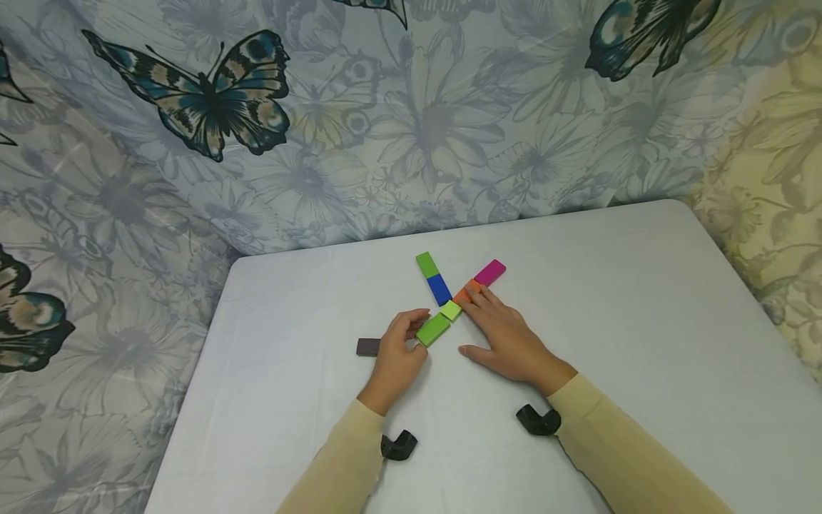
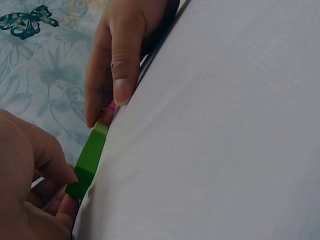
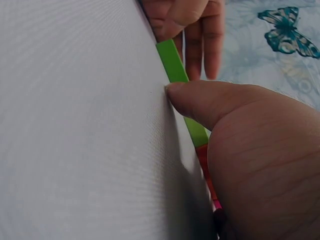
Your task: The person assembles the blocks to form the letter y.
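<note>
On the white table, a bright green block (image 1: 433, 330) lies slantwise at my left hand (image 1: 397, 353). Thumb and fingers of that hand pinch its near end. In the left wrist view, the green block's end (image 2: 80, 182) sits between the fingertips. A small light green block (image 1: 451, 310) comes after it in line, followed by an orange block (image 1: 459, 297) and a magenta block (image 1: 491, 272). My right hand (image 1: 510, 343) rests over the orange part with fingers extended, covering some of it, its thumb spread to the side.
A blue block (image 1: 439, 289) and another green block (image 1: 427, 265) form a second arm, branching toward the far edge. A dark brown block (image 1: 368, 347) lies left of my left hand, partly hidden. Butterfly-printed cloth (image 1: 437, 128) hangs behind the table (image 1: 610, 300).
</note>
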`<state>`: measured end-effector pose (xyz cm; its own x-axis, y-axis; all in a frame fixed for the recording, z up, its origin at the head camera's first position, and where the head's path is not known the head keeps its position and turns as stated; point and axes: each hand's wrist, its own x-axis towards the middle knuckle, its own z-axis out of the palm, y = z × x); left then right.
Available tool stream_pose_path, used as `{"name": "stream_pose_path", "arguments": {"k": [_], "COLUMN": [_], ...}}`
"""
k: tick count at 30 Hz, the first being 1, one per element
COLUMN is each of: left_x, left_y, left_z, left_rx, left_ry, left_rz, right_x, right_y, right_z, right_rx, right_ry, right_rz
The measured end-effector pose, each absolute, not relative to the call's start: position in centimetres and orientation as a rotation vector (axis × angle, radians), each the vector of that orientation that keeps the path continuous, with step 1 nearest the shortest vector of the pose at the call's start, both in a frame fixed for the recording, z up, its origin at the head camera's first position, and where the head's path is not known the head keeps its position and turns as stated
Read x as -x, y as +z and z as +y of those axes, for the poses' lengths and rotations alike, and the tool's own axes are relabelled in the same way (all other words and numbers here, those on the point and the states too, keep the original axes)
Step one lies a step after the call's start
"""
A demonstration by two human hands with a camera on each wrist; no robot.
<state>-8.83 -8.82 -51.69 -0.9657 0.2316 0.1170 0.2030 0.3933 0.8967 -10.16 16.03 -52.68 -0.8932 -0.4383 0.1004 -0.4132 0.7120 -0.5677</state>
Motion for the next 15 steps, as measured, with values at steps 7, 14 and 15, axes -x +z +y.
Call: {"name": "stream_pose_path", "arguments": {"k": [7, 14, 15], "left_x": [8.88, 8.85, 8.83], "left_y": [-51.84, -51.74, -51.71], "left_z": [-8.91, -8.79, -8.78], "left_rx": [-0.392, -0.377, -0.38], "left_ry": [1.669, 1.654, 1.652], "left_rz": [2.612, 2.622, 2.623], "right_x": [10.12, 10.15, 10.14], "right_y": [-52.52, -52.45, -52.42], "right_z": [16.04, 16.03, 16.01], "right_rx": [0.713, 0.715, 0.716], "right_ry": [-0.928, -0.923, -0.924], "right_rz": [2.865, 2.87, 2.869]}}
